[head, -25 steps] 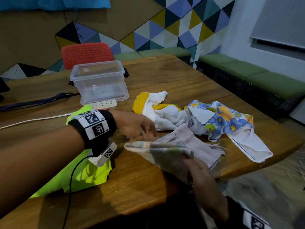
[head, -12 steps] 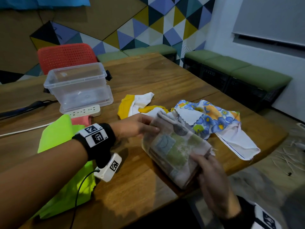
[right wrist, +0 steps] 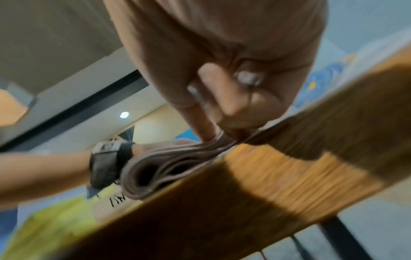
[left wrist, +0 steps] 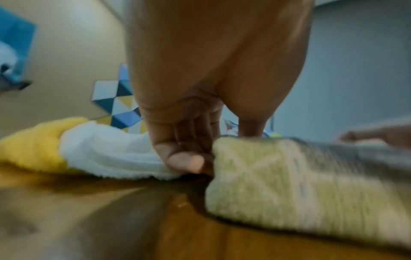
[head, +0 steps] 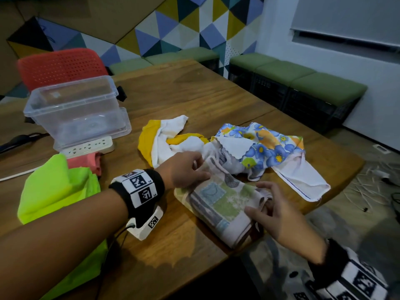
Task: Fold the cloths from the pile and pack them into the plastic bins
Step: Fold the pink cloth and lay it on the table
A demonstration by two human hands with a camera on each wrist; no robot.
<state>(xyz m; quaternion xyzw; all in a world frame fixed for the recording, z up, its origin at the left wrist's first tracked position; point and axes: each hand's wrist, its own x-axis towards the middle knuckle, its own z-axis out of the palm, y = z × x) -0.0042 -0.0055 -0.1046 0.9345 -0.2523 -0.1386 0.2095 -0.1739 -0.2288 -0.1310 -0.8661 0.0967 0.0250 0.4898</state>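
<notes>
Down near the front edge of the brown wooden bench [head: 194,100], a folded patchwork cloth in pale green, blue and grey squares [head: 218,206] lies flat with both hands on it. The left hand [head: 184,169] holds its far end, thumb on top and fingers curled at the edge; the left wrist view shows the fingertips [left wrist: 184,161] tucked down against the cloth's corner. The right hand [head: 279,217] grips the near right side, and the right wrist view shows its fingers [right wrist: 204,126] pinching the stacked layers where they overhang the bench edge.

Just beyond the patchwork cloth lies the unfolded pile: a white and yellow terry cloth [head: 164,137] and a blue and orange flowered cloth with a white underside [head: 264,146], touching each other. To the left sit a neon green cloth [head: 54,191] and a folded pink cloth [head: 84,163], the pink one beside a white power strip [head: 88,146]. Behind the strip stands a clear plastic bin [head: 75,111], seemingly nested in a second one, and behind that a red perforated chair [head: 60,66].
</notes>
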